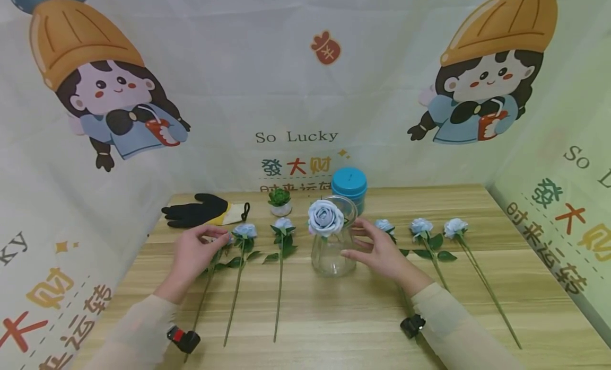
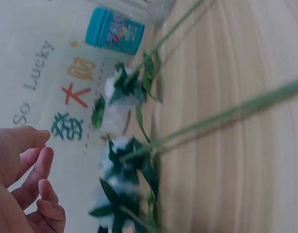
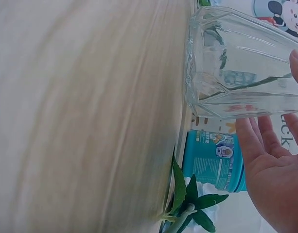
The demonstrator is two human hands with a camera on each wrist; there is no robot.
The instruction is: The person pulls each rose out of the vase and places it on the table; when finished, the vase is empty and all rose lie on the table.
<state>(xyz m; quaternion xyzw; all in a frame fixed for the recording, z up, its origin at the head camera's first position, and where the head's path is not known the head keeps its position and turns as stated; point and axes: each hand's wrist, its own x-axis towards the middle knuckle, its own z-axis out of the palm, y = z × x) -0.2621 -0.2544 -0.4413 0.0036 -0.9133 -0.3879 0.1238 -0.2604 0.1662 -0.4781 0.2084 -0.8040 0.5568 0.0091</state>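
Note:
A clear glass vase [image 1: 329, 256] stands mid-table with one light blue rose [image 1: 325, 218] in it; a stem shows through the glass in the right wrist view. My right hand [image 1: 379, 248] holds the vase's right side, thumb across the front and fingertips at the far edge. On the left, my left hand [image 1: 198, 250] is over the leftmost rose's stem [image 1: 204, 296], partly covering its bloom. In the left wrist view the left hand's thumb and index fingertips are close together, nothing visible between them. Beside it lie a second rose [image 1: 245, 231] and a third rose [image 1: 284, 225].
Right of the vase lie more blue roses, including one rose [image 1: 421, 227] and the outermost rose [image 1: 455, 227]. Behind are a blue lidded jar [image 1: 349, 183], a small potted succulent [image 1: 279, 200] and a black and yellow glove [image 1: 200, 211]. A printed cloth [image 1: 229, 68] hangs around the table.

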